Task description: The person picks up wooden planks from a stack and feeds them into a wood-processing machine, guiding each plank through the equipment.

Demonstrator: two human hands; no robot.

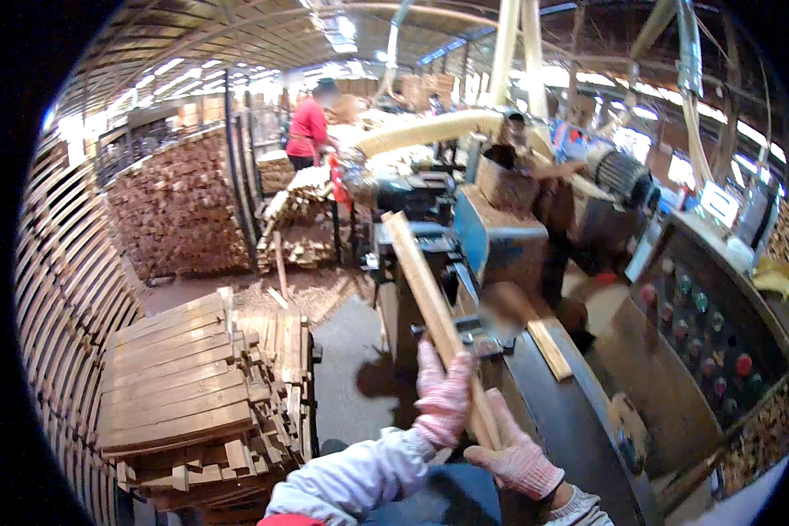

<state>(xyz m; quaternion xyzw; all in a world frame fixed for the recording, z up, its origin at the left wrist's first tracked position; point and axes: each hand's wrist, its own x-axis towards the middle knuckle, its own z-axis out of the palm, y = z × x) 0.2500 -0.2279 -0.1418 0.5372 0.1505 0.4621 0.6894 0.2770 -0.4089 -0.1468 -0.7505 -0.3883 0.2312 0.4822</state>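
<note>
A long, narrow wooden board (425,280) slants up and away in front of me, tilted over the near end of a machine. My left hand (443,396), in a pink-and-white knit glove, is closed around its lower half. In a matching glove, my right hand (522,454) grips the near end between thumb and fingers. A second, shorter wood strip (550,351) lies on the dark metal machine bed (535,394) to the right of the held board.
At left stands a stack of boards (175,368). A control panel with several coloured buttons (701,316) is at right, with a motor (621,175) beyond. Wood piles (175,210) line the back left, where a person in red (307,127) stands. A ribbed hose (430,131) crosses behind the machine.
</note>
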